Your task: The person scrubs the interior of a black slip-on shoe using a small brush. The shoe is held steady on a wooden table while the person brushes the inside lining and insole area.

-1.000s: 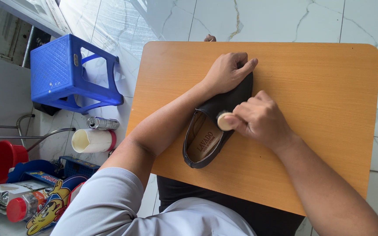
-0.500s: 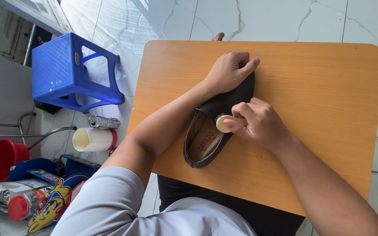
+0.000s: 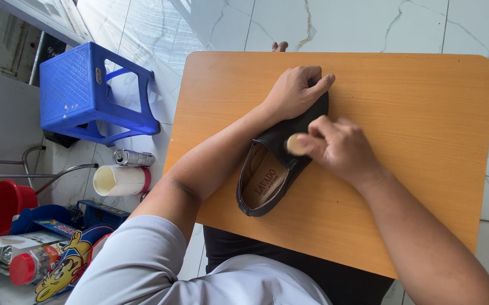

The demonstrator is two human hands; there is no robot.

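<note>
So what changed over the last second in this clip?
The right hand slid its small round pad a little along the top of the black shoe, toward the shoe's opening; it looks blurred now. The left hand stayed pressed on the toe, and the shoe kept its place on the wooden table. Nothing was picked up or let go.
</note>
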